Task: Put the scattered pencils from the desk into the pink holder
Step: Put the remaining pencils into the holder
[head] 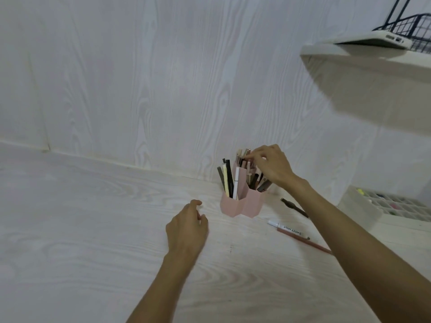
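White wood-grain desk [93, 229] fills the lower frame. Pink hexagonal plastic holder [240, 203] sits right of centre, near the wall, already crowded. Right hand [270, 166] is over its rear compartment, fingertips pinched on a thin pencil top there; feed it straight down into a gap, don't force it. Left hand [186, 227] hovers loosely open, empty, lower-left of the holder; could steady its base. Brown pencil [303, 241], white tube [284, 227] and dark pen [293, 207] lie on the desk at right.

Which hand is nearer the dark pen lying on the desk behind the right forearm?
Right. The right hand is at the pink holder, up-left of the dark pen. The left hand hovers beyond the holder's left side.
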Available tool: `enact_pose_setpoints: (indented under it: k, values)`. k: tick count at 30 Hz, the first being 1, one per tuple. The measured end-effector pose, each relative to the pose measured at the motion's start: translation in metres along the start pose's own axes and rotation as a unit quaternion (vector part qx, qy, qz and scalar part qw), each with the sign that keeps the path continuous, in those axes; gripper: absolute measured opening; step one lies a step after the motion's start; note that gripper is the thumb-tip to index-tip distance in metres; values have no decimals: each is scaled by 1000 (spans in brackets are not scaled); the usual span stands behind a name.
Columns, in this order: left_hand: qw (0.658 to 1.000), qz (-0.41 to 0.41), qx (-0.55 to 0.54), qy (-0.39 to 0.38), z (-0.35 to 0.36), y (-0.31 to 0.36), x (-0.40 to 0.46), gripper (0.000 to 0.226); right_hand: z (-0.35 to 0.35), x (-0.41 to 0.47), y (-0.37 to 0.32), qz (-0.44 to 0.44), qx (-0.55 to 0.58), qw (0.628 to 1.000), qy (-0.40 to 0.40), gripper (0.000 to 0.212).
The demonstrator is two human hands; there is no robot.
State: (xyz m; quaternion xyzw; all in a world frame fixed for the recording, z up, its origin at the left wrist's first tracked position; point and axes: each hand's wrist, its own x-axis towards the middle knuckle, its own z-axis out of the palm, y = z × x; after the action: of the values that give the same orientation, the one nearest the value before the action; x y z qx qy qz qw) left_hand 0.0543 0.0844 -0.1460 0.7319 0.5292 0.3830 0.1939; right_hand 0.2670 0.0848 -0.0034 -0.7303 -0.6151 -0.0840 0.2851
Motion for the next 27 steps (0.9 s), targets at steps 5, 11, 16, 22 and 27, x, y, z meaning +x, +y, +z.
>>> enact_pose_setpoints:
  k: [5,11,16,22,27]
  values:
    - [1000,1,4,-1,0,0,2,34,-18,1,3,-40,-50,995,-81,37]
    - [1000,6,15,-11,-2,0,0,34,-60,-31,16,-52,30,998,-28,34]
    - [997,60,45,-13,-1,6,-3,33,-58,-114,77,94,78,988,-96,13]
    - [977,179,104,-55,-1,17,-9,26,3,-184,113,140,26,989,-34,22]
    - [967,225,92,-77,4,32,-18,18,15,-188,113,49,14,998,-41,29]
